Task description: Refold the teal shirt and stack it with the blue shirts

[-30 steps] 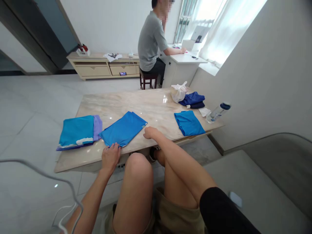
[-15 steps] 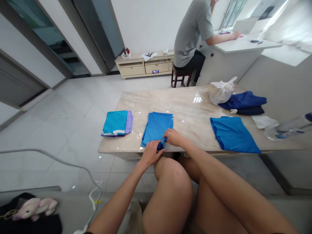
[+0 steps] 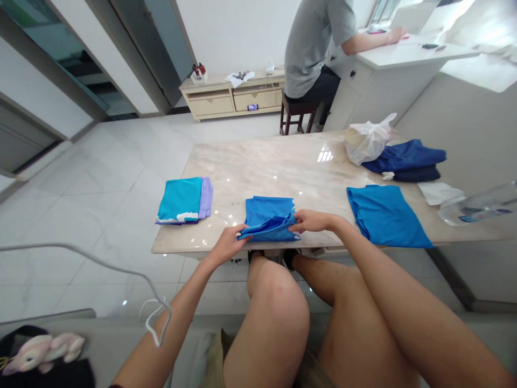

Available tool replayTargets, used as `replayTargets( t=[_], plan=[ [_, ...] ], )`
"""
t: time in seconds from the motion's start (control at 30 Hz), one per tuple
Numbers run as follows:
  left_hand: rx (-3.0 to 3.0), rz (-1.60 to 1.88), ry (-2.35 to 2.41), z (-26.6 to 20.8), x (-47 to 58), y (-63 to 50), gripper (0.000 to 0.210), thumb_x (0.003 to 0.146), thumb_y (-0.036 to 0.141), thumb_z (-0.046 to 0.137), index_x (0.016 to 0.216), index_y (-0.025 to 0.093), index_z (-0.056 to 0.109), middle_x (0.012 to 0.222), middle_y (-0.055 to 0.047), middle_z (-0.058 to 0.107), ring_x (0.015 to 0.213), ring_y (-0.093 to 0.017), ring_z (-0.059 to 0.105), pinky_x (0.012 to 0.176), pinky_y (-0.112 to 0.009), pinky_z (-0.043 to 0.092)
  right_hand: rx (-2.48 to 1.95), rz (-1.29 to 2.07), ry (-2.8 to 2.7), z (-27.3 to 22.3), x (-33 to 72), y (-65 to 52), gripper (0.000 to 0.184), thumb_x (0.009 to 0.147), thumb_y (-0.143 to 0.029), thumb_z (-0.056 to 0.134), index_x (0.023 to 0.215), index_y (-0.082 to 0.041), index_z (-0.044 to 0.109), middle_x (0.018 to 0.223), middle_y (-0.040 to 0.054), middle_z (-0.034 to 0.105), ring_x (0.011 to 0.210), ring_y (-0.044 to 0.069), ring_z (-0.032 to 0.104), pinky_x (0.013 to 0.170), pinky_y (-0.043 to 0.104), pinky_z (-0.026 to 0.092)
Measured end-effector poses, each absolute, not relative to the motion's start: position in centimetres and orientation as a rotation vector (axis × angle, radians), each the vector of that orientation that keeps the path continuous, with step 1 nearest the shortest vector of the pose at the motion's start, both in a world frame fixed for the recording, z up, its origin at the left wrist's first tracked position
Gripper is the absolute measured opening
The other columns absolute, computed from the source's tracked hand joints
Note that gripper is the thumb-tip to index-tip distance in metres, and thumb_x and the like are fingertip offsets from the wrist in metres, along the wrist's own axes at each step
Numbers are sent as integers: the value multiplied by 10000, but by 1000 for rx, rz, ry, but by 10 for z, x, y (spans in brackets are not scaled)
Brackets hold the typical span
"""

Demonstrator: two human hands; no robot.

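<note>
Head view: the left hand (image 3: pixel 228 245) has its fingers pinched together on the near left corner of the blue cloth (image 3: pixel 270 221). The right hand (image 3: pixel 313 221) pinches the cloth's right edge, fingers closed on the fabric. The cloth lies folded near the front edge of the table (image 3: pixel 283 167), its near layer lifted between the two hands.

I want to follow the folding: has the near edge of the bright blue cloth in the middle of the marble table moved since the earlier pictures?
Yes. Both hands have lifted the bright blue cloth's near edge off the marble table, away from its front rim.
</note>
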State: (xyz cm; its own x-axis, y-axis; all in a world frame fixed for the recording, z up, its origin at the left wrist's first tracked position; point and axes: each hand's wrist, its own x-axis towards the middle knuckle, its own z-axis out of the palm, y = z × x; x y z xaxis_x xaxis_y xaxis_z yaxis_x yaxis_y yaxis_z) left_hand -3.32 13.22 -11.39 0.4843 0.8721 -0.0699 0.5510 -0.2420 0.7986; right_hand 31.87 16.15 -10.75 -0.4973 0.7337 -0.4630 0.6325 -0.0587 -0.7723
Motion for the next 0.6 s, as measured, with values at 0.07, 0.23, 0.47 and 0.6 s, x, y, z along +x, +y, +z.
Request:
replayTargets(
  t=[0.07, 0.23, 0.47, 0.6],
  plan=[
    [1843, 597, 1194, -106, -18, 156, 263, 939, 435, 700, 1030, 200, 776, 974, -32, 808, 958, -251, 740, 876, -329, 573, -1543, 1653, -1891, -111, 329, 165, 351, 846, -523, 819, 812, -180, 754, 824, 46, 747, 791, 213, 680, 718, 303, 559],
    [1744, 875, 1508, -99, 20, 203, 312, 917, 331, 752, 1190, 185, 715, 1197, -122, 798, 1097, -275, 757, 1029, -426, 583, -1979, 1176, -1429, -134, 338, 183, 322, 888, -437, 825, 1029, -150, 791, 923, 72, 796, 867, 208, 729, 766, 271, 562],
    [1843, 945, 1487, -41, 8, 47, 226, 1086, 348, 580, 1233, 251, 722, 1259, -70, 792, 1201, -238, 743, 1087, -411, 590, -2392, 1146, -1259, -153, 310, 183, 306, 897, -426, 839, 805, -147, 755, 693, 104, 726, 797, 274, 764, 720, 297, 571],
    [2030, 954, 1444, -26, -6, -56, 410, 1086, 213, 513, 1467, 309, 630, 1448, -51, 740, 1317, -221, 713, 1120, -382, 602, -2429, 1161, -1264, -133, 280, 178, 227, 906, -383, 806, 913, -161, 762, 688, 80, 713, 746, 272, 759, 637, 311, 605]
  ],
)
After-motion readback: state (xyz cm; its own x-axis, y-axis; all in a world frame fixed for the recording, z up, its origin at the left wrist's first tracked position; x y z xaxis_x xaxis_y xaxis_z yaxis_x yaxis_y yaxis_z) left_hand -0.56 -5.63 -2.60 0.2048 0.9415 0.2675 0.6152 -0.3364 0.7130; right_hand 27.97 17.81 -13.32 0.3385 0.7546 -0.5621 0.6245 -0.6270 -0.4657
